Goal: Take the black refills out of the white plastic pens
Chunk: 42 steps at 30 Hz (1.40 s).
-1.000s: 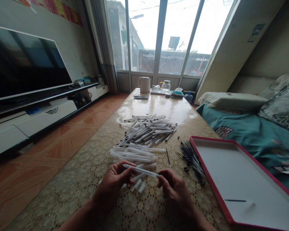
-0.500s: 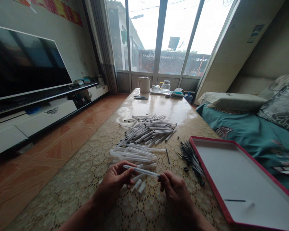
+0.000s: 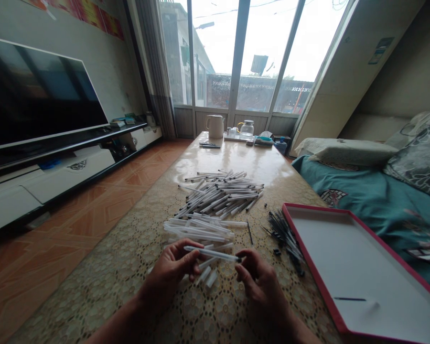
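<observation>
My left hand (image 3: pixel 175 263) is closed on a white pen (image 3: pixel 215 253) with a black plug at its right end. The pen lies nearly level, pointed end to the left. Beside the black plug, my right hand (image 3: pixel 260 279) has its thumb and forefinger apart, the forefinger close to the plug; whether it touches cannot be made out. Beyond the hands lies a pile of clear white pen barrels (image 3: pixel 197 229). Several translucent caps (image 3: pixel 210 278) lie near my left fingers. Farther off is a heap of white pens with black ends (image 3: pixel 222 193).
A bundle of black refills (image 3: pixel 283 234) lies right of the hands, with small black plugs (image 3: pixel 276 252) nearby. Against it stands a red-rimmed white tray (image 3: pixel 344 258) holding a dark refill (image 3: pixel 350 299). A single refill (image 3: pixel 250 232) lies by the barrels. A jug (image 3: pixel 215 126) stands far back.
My right thumb and forefinger have parted from the pen's end, baring the black plug. The left hand keeps the pen in nearly the same place.
</observation>
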Tool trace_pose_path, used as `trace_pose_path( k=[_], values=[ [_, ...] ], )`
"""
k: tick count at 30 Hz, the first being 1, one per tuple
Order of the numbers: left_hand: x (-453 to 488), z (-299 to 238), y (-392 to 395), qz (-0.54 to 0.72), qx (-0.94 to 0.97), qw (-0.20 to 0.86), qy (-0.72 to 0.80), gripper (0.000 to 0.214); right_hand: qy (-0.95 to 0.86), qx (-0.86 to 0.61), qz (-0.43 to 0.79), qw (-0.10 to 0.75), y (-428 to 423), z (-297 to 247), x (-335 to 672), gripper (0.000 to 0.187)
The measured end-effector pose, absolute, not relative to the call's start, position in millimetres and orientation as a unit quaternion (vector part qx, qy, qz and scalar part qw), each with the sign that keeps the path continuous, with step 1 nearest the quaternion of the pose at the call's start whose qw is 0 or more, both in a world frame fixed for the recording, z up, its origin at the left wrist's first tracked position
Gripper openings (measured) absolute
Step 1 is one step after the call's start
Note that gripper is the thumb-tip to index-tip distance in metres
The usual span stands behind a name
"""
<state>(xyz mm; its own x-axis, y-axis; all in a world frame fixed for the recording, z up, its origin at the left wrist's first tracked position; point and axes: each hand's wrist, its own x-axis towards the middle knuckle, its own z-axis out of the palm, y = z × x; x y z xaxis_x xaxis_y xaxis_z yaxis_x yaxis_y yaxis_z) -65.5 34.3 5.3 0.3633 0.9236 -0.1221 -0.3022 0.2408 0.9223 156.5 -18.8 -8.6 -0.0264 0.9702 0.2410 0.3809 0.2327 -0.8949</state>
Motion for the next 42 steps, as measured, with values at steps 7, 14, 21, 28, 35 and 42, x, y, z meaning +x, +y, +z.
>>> trace_pose_path(
  k=[7,14,21,28,35,42],
  values=[
    [-64,7,34,0.436,0.438,0.700,0.357,0.018,-0.659,-0.521,0.292,0.457,-18,-6,157,0.032],
    [-64,12,33,0.434,0.439,0.703,0.352,0.017,-0.646,-0.534,0.315,0.445,-19,-6,156,0.039],
    [-63,15,33,0.435,0.437,0.700,0.362,0.018,-0.637,-0.526,0.331,0.457,-19,-5,156,0.032],
    [-63,16,32,0.433,0.442,0.699,0.358,0.018,-0.652,-0.523,0.300,0.459,-19,-6,155,0.041],
    [-63,13,33,0.435,0.438,0.700,0.358,0.019,-0.588,-0.513,0.410,0.473,-21,-8,151,0.037],
    [-64,16,36,0.466,0.407,0.687,0.381,0.022,-0.535,-0.499,0.434,0.525,-18,-6,153,0.031]
  ],
)
